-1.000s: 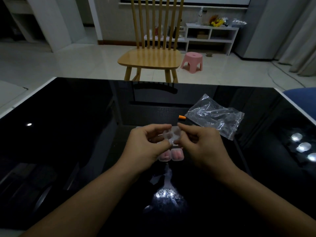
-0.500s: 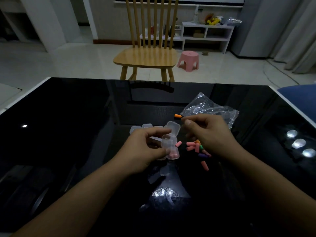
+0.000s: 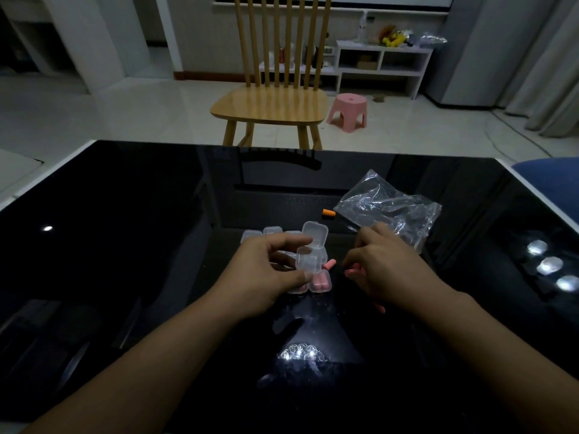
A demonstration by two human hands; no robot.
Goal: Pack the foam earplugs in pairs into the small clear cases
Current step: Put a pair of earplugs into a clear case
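Observation:
My left hand (image 3: 266,274) grips a small clear case (image 3: 310,260) with its lid (image 3: 315,234) swung up, held above the black table. Under it lie two closed cases with pink earplugs (image 3: 321,281) inside. More clear cases (image 3: 261,233) sit in a row behind my left hand. My right hand (image 3: 385,267) reaches down over the loose earplugs, fingers curled, with a pink earplug (image 3: 352,271) at its fingertips. Another pink earplug (image 3: 329,263) lies between the hands. An orange earplug (image 3: 328,212) lies farther back. My right hand hides most of the pile.
A crumpled clear plastic bag (image 3: 388,208) lies right of the orange earplug, behind my right hand. The glossy black table (image 3: 125,245) has white edges. A wooden chair (image 3: 275,101) and a pink stool (image 3: 347,111) stand on the floor beyond it.
My hands parted: the left kept the case, its lid now swung up, while the right moved right and came down onto the loose earplugs.

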